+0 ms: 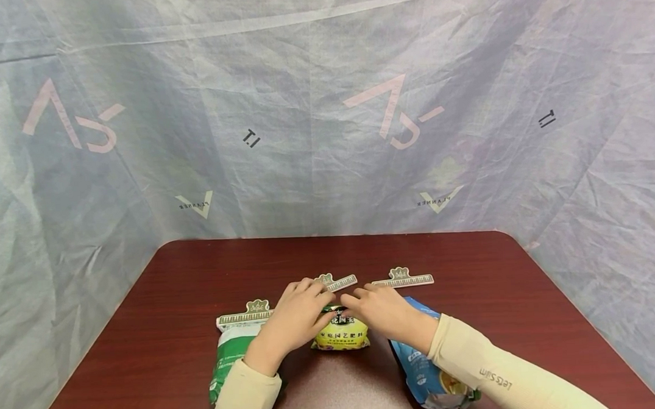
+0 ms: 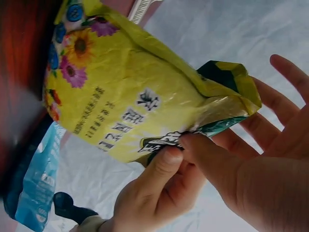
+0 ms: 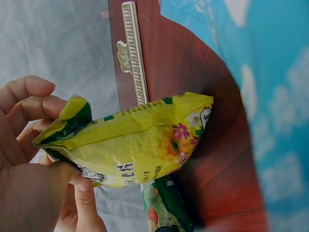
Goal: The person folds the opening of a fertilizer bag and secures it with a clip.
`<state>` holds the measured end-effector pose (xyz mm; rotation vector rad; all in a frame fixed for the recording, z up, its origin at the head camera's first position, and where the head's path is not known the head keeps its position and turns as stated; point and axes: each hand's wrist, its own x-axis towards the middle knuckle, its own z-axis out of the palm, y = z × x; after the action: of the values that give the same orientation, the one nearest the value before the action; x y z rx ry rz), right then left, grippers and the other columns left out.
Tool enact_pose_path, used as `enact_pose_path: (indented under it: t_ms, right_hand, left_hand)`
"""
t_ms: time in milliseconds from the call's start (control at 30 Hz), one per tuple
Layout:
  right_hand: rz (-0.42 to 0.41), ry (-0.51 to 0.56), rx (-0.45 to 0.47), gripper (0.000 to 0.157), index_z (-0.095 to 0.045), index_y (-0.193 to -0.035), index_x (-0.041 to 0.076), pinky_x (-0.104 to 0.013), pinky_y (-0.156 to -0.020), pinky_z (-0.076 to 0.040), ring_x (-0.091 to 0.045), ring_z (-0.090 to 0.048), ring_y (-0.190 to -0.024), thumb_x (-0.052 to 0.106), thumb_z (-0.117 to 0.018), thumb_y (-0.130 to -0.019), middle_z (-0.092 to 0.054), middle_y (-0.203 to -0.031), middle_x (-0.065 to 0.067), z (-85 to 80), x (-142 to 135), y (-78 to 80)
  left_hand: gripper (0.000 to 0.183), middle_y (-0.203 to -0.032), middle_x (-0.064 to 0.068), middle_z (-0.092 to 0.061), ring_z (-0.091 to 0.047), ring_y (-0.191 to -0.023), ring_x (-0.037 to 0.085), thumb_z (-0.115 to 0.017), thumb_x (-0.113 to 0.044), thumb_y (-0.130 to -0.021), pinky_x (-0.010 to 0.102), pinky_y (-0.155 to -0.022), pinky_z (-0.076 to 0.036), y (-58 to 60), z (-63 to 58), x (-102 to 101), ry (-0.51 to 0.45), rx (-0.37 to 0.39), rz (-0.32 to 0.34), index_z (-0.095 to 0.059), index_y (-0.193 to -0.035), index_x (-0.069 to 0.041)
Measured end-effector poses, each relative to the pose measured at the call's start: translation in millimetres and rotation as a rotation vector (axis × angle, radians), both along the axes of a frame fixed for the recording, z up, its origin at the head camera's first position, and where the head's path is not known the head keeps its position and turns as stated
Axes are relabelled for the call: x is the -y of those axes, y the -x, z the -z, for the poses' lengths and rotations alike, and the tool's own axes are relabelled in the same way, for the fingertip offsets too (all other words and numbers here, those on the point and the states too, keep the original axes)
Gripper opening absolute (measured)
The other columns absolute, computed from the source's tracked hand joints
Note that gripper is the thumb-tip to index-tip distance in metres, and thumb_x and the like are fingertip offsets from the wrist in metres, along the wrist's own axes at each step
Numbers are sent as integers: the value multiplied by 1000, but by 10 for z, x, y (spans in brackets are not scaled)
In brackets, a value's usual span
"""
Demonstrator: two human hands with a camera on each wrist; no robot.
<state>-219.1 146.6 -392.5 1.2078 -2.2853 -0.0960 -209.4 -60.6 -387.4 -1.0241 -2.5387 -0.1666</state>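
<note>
Both hands are at the yellow bag (image 1: 341,338), which is near the middle of the table (image 1: 193,277), between the green bag (image 1: 232,355) and the blue bag (image 1: 422,371). The left hand (image 1: 295,312) pinches the yellow bag's top edge, thumb on the printed face, other fingers behind and spread a little apart. The right hand (image 1: 387,315) pinches the same edge close by, the two thumbs almost side by side. A clip (image 1: 244,318) lies across the green bag's top. Beyond the hands, two loose clips (image 1: 404,280) lie on the wood, and pale printed cloth (image 1: 300,77) hangs behind.
</note>
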Motion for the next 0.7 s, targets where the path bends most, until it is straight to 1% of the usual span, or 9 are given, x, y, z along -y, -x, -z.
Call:
enact_pose_path:
  t_ms: [200, 333, 467, 700]
  right_hand:
    - [-8, 11, -2, 22, -51, -83, 17, -24, -44, -40, -13, -46, -52, 35, -61, -87, -51, -63, 4, 5, 2, 3]
    - [-8, 8, -11, 22, -51, -83, 17, -24, -45, -40, -13, -47, -52, 36, -61, -87, -51, -62, 4, 13, 5, 0]
    - [-7, 9, -15, 23, -50, -82, 17, -25, -45, -41, -14, -48, -53, 36, -61, -87, -51, -63, 3, 17, 8, -1]
    - [-5, 14, -40, 25, -49, -80, 16, -25, -44, -39, -14, -47, -52, 36, -62, -86, -50, -61, 3, 10, 9, 6]
  left_hand:
    - [14, -90, -7, -60, -51, -87, 14, -62, -34, -86, 33, -76, -40, -17, 26, -22, 17, -95, 26, -66, -93, -23]
    - [10, -85, -8, -60, -52, -80, 13, -64, -33, -85, 31, -69, -39, -27, 39, -34, 3, -132, 27, -66, -88, -23]
    - [10, -82, -9, -60, -52, -76, 13, -65, -33, -83, 29, -65, -38, -32, 49, -43, -4, -143, 16, -66, -85, -23]
    - [13, -81, -9, -62, -54, -73, 13, -68, -33, -81, 28, -59, -37, -43, 37, -69, -6, -120, -25, -65, -81, -21]
